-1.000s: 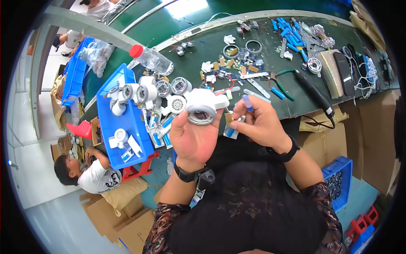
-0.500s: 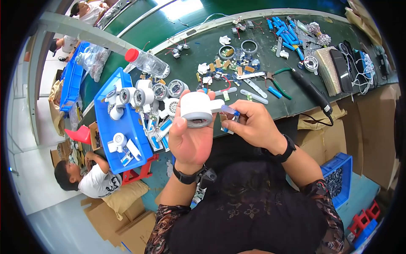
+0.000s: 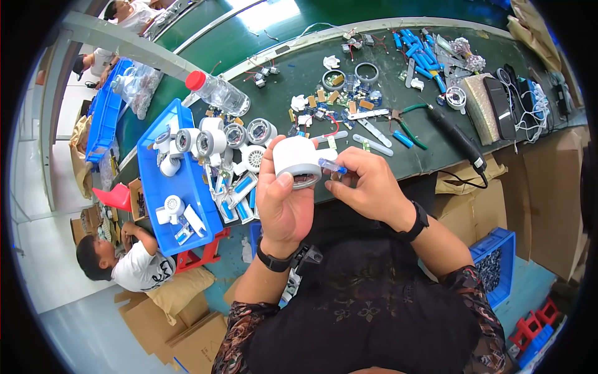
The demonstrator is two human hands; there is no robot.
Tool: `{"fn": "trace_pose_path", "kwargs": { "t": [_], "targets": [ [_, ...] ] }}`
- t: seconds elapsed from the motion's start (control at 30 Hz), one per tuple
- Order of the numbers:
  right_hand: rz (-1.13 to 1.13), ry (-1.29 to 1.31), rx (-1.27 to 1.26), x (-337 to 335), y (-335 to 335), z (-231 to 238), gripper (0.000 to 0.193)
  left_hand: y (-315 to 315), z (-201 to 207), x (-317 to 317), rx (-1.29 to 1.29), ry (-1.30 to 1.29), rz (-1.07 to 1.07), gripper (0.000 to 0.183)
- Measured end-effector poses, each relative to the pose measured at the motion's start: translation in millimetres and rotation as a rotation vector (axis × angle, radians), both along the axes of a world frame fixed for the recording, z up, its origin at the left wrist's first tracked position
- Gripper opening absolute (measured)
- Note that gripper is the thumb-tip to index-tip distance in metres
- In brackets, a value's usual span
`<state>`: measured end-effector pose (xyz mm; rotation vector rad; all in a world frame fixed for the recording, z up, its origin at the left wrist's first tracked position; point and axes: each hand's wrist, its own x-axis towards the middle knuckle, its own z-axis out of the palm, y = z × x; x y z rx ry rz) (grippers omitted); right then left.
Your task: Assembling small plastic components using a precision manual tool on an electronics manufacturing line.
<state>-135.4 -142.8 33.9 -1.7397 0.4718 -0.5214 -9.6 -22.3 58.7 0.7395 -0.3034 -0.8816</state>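
White fan housing (image 3: 294, 153) sits mid-frame, stub handle (image 3: 325, 153) pointing right, grey ring (image 3: 299, 169) facing down-frame; my upturned left hand (image 3: 285, 209) cradles it, my right hand (image 3: 375, 186) holds a bluish tube (image 3: 332, 166).

Fan head (image 3: 294, 153): white barrel, grey rim ring. Small rod (image 3: 332, 166): translucent, blue end. Worktop (image 3: 274, 103): dark green. Nearest tray (image 3: 194, 187): bright blue. Bottle (image 3: 221, 95): transparent body, red cap (image 3: 195, 80). Battery cell (image 3: 403, 139): blue. Pliers (image 3: 409, 133): green grips. Corded hand tool (image 3: 458, 140): black. Wristbands (image 3: 418, 222): black. From my position, the person's top (image 3: 367, 336) reads black with a pale floral motif; the sleeves (image 3: 477, 302) carry a red-brown and black print.
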Motion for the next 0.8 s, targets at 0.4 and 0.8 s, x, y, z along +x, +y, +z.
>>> {"fn": "trace_pose_path", "kwargs": {
  "t": [0.4,0.8],
  "targets": [
    [-0.112,-0.05,-0.218,-10,8,-2,0.024,6,2,-5,-0.022,0.048,-0.009,0.067],
    [-0.058,-0.069,-0.312,-7,-1,0,0.025,6,2,-3,-0.051,0.012,-0.031,0.067]
  ]
}}
